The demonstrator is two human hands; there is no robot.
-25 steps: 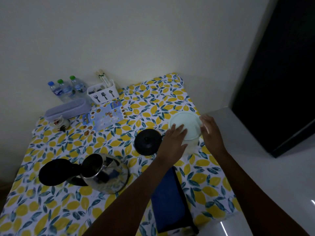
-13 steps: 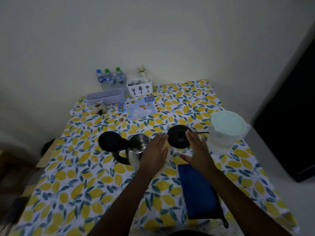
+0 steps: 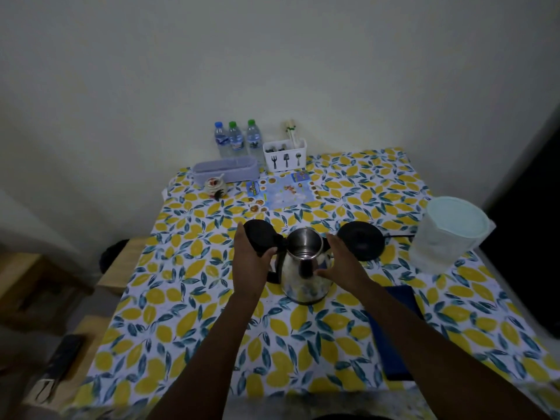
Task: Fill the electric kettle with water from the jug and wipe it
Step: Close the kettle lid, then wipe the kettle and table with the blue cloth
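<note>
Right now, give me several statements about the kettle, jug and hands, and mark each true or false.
1. The kettle has its lid flipped open. True.
2. The jug is uncovered. False: a pale lid covers it.
3. The right hand holds the jug. False: it rests on the kettle's side.
4. The kettle sits on its base. False: it stands on the tablecloth beside it.
5. The left hand is at the kettle's handle side. True.

Kettle (image 3: 306,277) handle mostly hidden behind left hand (image 3: 250,262); right hand (image 3: 341,262) covers its right wall. Blue cloth (image 3: 394,338) near table's right edge partly under right forearm. Bottle (image 3: 236,140) labels too small to read. Jug (image 3: 448,237) water level can't tell.
</note>
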